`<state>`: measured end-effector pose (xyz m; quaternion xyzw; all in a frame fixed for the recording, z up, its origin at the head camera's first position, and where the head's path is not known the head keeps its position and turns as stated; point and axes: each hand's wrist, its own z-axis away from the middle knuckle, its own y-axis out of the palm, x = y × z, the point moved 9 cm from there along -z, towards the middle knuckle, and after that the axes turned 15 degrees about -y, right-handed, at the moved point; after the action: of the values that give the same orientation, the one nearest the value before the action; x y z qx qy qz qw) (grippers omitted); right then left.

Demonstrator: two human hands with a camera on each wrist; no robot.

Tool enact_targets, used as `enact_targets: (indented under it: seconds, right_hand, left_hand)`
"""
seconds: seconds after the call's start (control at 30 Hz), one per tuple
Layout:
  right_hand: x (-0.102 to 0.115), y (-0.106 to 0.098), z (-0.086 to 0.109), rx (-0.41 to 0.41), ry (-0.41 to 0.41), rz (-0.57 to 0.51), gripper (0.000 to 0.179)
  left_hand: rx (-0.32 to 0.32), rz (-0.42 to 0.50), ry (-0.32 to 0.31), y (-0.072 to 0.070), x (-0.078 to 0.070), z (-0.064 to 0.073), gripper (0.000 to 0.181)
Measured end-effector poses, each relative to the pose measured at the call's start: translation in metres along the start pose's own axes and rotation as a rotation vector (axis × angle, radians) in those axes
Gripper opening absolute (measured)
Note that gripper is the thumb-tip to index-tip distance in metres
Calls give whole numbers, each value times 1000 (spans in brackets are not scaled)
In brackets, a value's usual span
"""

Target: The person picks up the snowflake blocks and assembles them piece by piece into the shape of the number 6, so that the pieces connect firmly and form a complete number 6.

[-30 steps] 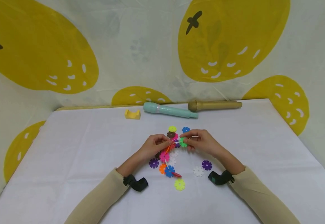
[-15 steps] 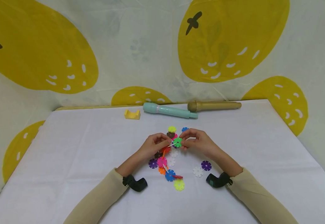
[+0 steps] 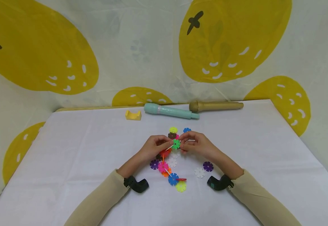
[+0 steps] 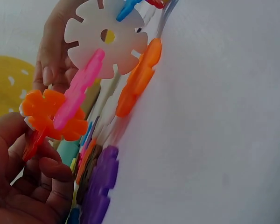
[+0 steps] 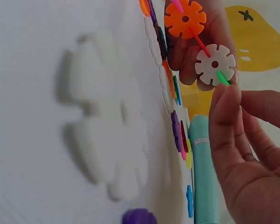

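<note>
A chain of slotted snowflake discs hangs between the hands in the head view. My left hand [image 3: 156, 146] pinches it near its upper end, at a red disc [image 4: 33, 145] in the left wrist view. My right hand [image 3: 199, 143] pinches the green disc [image 3: 176, 144], which joins a white disc [image 5: 215, 65] in the right wrist view. Below my left hand the chain continues through an orange disc [image 4: 53, 114], a pink disc [image 3: 163, 167], another white disc [image 4: 106, 39] and a blue disc [image 3: 173, 179], ending in an edge-on red disc [image 3: 181, 179].
Several loose discs lie beneath and around the chain, including a purple disc [image 3: 208, 166], a white one beside it and a yellow disc [image 3: 181, 186]. Farther back are a yellow block [image 3: 133, 115], a teal toy microphone [image 3: 170, 111] and a gold one [image 3: 216, 106].
My right hand has shifted left with the green disc, nearer my left hand. The chain's lower end has swung slightly down and right, with its red end disc turning more level.
</note>
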<state>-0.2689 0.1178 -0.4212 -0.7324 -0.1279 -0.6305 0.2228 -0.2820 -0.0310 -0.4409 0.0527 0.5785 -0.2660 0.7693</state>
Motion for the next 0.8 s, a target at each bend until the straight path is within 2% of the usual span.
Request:
enact_targets:
  seconds: [0.1, 0.17, 0.4, 0.63, 0.73, 0.8]
  right_hand:
    - [0, 1, 0, 31, -14, 20, 30]
    - [1, 3, 0, 82, -38, 40, 27]
    - [4, 24, 4, 339, -120, 75, 16]
    - [9, 48, 17, 629, -217, 53, 14]
    - [11, 55, 23, 715, -245, 27, 16]
    - [12, 57, 25, 740, -260, 12, 18]
  left_hand:
    - [-41, 1, 4, -7, -1, -1, 24]
    - [-65, -1, 2, -12, 0, -2, 24]
    - [-126, 6, 1, -26, 1, -5, 25]
    - [-150, 6, 4, -30, 2, -6, 26]
    - [-148, 5, 0, -30, 4, -7, 27]
    - [-148, 6, -2, -30, 4, -7, 28]
